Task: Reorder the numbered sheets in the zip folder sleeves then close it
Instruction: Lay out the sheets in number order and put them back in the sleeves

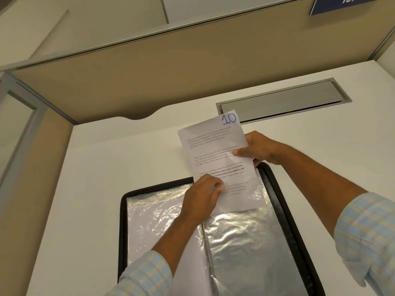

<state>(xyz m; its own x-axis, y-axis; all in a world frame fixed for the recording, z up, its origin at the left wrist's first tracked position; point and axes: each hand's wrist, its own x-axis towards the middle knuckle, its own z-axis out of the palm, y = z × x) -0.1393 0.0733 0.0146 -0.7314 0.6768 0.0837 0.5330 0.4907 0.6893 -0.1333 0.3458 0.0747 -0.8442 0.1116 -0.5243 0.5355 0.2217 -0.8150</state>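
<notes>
A black zip folder [284, 201] lies open on the white desk, its clear plastic sleeves [245, 242] spread left and right of the ring spine. A printed sheet numbered 10 [215, 152] stands partway in the top of the right-hand sleeve, its lower end under the plastic. My right hand [256, 148] pinches the sheet's right edge with thumb in front. My left hand [201, 197] grips the sleeve's top edge at the sheet's lower left corner. The left-hand sleeve [154, 212] holds a white sheet whose number is hidden.
A grey cable hatch [284, 101] is set into the desk [96, 167] behind the folder. A beige partition wall [149, 77] closes the desk at the back and the left. A blue sign [342, 3] hangs at the top right.
</notes>
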